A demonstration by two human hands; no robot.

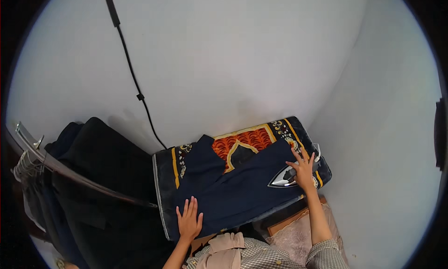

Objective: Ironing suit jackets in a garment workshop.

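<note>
A dark navy trouser-like garment lies spread over a patterned prayer mat on a board-like surface. My left hand rests flat on the garment's lower left part, fingers slightly apart and holding nothing. At the right end, an electric iron with a shiny metal edge points its tip to the left. My right hand is over the iron with its fingers spread, and covers much of its body. The fingers are not wrapped around anything visible; whether the palm touches the iron is hidden.
Dark clothes hang at the left from a curved metal rail with several hangers. A black cable runs down the white wall. A lace-covered wooden piece of furniture stands at lower right.
</note>
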